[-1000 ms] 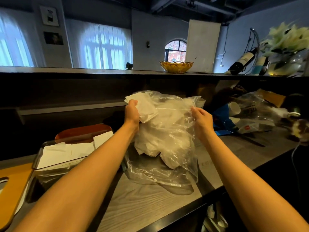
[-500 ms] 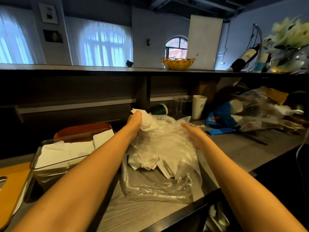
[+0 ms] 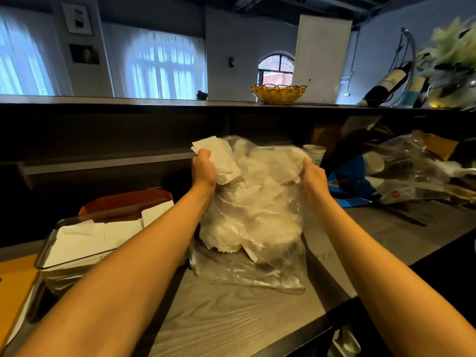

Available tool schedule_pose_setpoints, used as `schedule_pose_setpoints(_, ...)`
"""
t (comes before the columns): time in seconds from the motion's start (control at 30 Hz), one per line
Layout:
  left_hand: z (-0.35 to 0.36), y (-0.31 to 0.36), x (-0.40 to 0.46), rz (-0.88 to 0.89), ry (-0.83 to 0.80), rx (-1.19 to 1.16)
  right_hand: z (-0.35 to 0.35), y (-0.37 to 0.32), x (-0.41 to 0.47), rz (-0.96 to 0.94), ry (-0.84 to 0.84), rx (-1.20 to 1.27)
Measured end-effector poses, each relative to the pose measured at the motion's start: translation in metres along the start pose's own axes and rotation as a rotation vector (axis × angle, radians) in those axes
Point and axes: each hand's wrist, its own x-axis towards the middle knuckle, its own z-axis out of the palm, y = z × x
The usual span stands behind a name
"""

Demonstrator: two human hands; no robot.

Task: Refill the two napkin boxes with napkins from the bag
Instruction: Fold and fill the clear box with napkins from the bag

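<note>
1. Left hand (image 3: pixel 204 167) grips the left side of the mouth of the clear plastic bag (image 3: pixel 253 215) and also pinches a small sheaf of white napkins (image 3: pixel 219 157) that stick up out of the opening. Right hand (image 3: pixel 313 176) is clamped on the right side of the bag's mouth. Bag is held upright, its slack bottom resting on the grey wood-grain counter (image 3: pixel 231 315), near the front edge

2. Remaining napkins sit loose and jumbled in the lower half of the bag. Risk: if the sheaf is pulled up fast, neighbouring sheets may drag out with it and fall on the counter or over its front edge

3. Risk: thin film bunched in the same fingers as the paper. The napkins could crease or tear, or the bag could lift with them instead of letting go

4. Clear napkin box (image 3: pixel 85 243) stands toward the left end of the counter, beside the left forearm, already holding flat white napkins up to near its rim. Risk: more sheets pressed in here may overfill it and spill over the rim

5. Second box: cannot tell for certain; a reddish-brown container (image 3: pixel 126 202) stands just behind the clear one, contents hidden

6. Risk: right end of the counter is cluttered with a paper cup (image 3: pixel 314 153) and other plastic bags (image 3: pixel 412 168); a released bag slumping right could knock the cup
</note>
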Motion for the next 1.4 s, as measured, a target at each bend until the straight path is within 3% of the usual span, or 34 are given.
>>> schedule_pose_setpoints(0.17, 0.006, 0.013, -0.002, 0.089, 0.027, 0.056, 0.007, -0.004, 0.012, 0.041, -0.025, -0.174)
schedule_pose_setpoints(0.3, 0.002, 0.016, -0.009, 0.128, 0.013, 0.067, 0.009, -0.011, 0.006, 0.029, 0.058, 0.025)
schedule_pose_setpoints(0.47, -0.007, 0.011, 0.002, -0.081, -0.003, 0.195, 0.012, -0.003, 0.002, 0.192, -0.071, -0.209)
schedule_pose_setpoints(0.67, -0.01, 0.017, -0.004, 0.009, -0.005, -0.013, 0.01, -0.006, -0.002, -0.034, 0.01, -0.009)
schedule_pose_setpoints(0.77, -0.01, 0.014, -0.002, -0.089, -0.016, 0.094, 0.008, -0.001, -0.001, 0.019, -0.046, -0.237)
schedule_pose_setpoints(0.87, -0.009, 0.013, -0.001, -0.084, -0.036, 0.175, 0.011, -0.004, 0.003, -0.032, -0.011, -0.266)
schedule_pose_setpoints(0.97, -0.009, 0.016, -0.004, -0.097, -0.04, 0.251, 0.015, -0.003, 0.001, 0.111, -0.085, -0.259)
schedule_pose_setpoints(1.07, -0.011, 0.014, -0.013, -0.131, -0.042, 0.398, 0.013, -0.003, -0.007, 0.046, 0.023, -0.409)
schedule_pose_setpoints(1.13, -0.012, 0.015, -0.021, -0.087, -0.025, 0.423, 0.012, -0.006, -0.02, -0.063, 0.065, -0.345)
schedule_pose_setpoints(1.27, -0.016, 0.02, -0.041, 0.017, -0.071, 0.288, 0.015, -0.009, -0.057, -0.149, -0.072, -0.123)
schedule_pose_setpoints(1.4, -0.026, 0.021, -0.066, -0.101, -0.224, 0.164, 0.012, -0.015, -0.102, -0.189, -0.17, -0.057)
